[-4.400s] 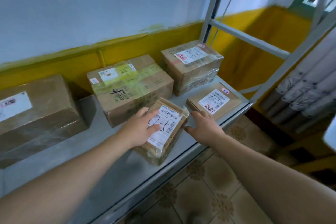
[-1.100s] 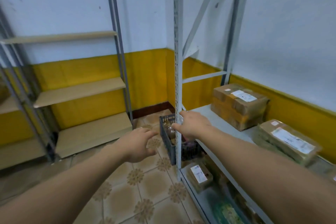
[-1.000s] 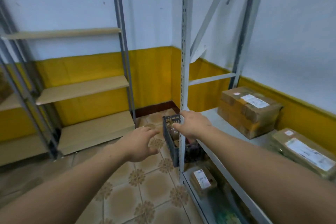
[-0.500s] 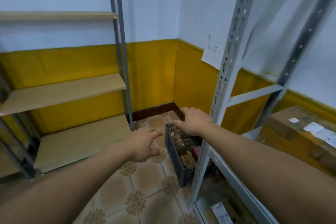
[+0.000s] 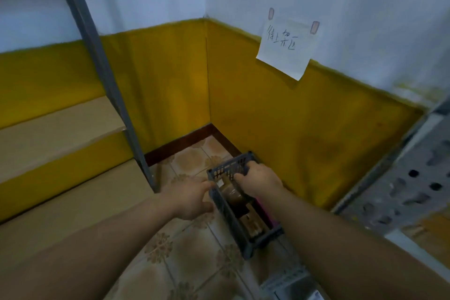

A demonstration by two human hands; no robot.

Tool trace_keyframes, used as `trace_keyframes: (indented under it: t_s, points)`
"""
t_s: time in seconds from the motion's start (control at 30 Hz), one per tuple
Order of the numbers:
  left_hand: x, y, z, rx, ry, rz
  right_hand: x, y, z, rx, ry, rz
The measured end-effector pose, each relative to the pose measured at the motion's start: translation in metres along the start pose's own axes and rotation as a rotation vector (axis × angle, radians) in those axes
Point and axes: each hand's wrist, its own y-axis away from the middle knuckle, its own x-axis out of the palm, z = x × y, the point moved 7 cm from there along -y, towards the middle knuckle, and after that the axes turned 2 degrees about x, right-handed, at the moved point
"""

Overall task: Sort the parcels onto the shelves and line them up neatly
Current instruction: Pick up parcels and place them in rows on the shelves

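A dark grey plastic crate (image 5: 227,218) stands on the tiled floor in the corner, against the yellow wall. Inside it lie several parcels, the nearest to the far end a brown taped one (image 5: 232,196). My right hand (image 5: 259,181) reaches down into the far end of the crate over that parcel, fingers curled; its fingertips are hidden, so whether it holds anything is unclear. My left hand (image 5: 192,198) is at the crate's left wall, fingers spread and relaxed, touching the rim.
Bare wooden shelves (image 5: 60,124) on a grey upright (image 5: 107,75) stand on the left. A perforated metal rack post (image 5: 401,190) rises at the right, with a labelled parcel (image 5: 292,287) low beneath it. A handwritten paper note (image 5: 285,48) is taped to the wall.
I have turned away from the parcel shelf and closed in on the corner crate. Both hands dropped to it: the right now reaches inside, the left touches its side.
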Motion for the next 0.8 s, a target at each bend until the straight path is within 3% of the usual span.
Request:
trace_keyframes:
  t_s: [0.3,0.43,0.63,0.8]
  points:
    - [0.007,-0.139,0.064,0.174,-0.003,0.259,0.024,-0.107,-0.045,0.297,-0.11,0.134]
    - [0.001,-0.217,0.084,0.339,-0.009,0.366,0.03,-0.143,-0.071,0.437,-0.238,0.105]
    - [0.013,-0.317,0.107,0.435,-0.053,0.512,0.076,-0.158,-0.083,0.704,-0.412,0.088]
    - [0.05,-0.363,0.103,0.494,-0.082,0.583,0.115,-0.162,-0.09,0.793,-0.584,0.051]
